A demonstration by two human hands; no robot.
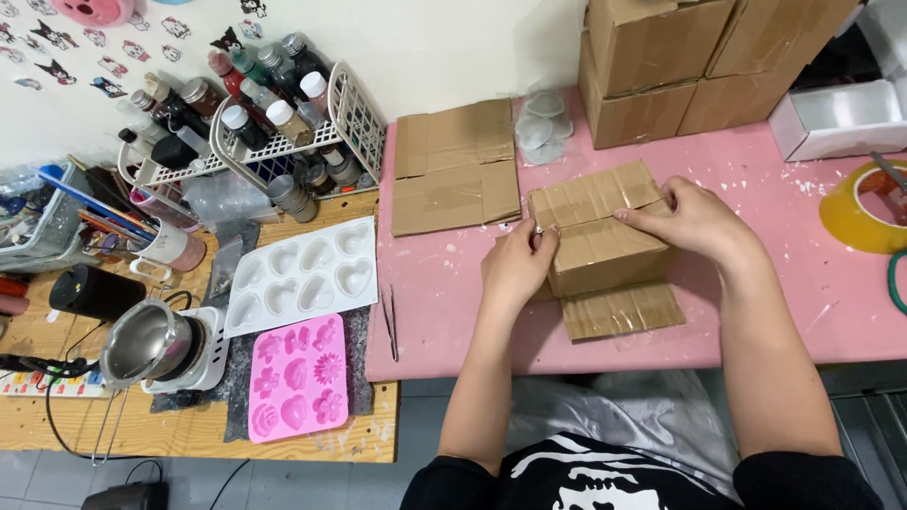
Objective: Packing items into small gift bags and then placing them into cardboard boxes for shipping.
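— Pink bench [453,283], paint-flecked, with a wooden one butted against its left side. What's under your hands?

— A small cardboard box [605,247], near the middle of the pink bench, right in front of me. Its flaps are open: one stands up at the back, another lies flat toward me. My left hand [515,269] grips the box's left end, thumb at the top corner. My right hand [694,222] lies over the right top edge, fingers curled onto the back flap.

— How will it handle?

— Light, I'd judge, and stiff only along the folds. Old tape shines on the panels, so those patches may be slick. The walls would dent if squeezed in the middle. Best held at the corners and creased edges, where my hands are now.

— Fragile?

— The board itself, not very; it creases rather than breaks. I can't see inside, so I can't speak for contents.

— What lies around it?

— Just behind it to the left, a flat cardboard sheet [455,165], and beside that a bag of clear round lids [543,127]. More boxes [661,66] are stacked at the back. A yellow tape roll [864,208] sits at the right edge, well apart. Tweezers [389,321] lie near the left edge of the pink bench. On the wooden bench: a white heart mould [304,274], a pink flower mould [298,378], a melting pot [151,345], and baskets of bottles [283,113].
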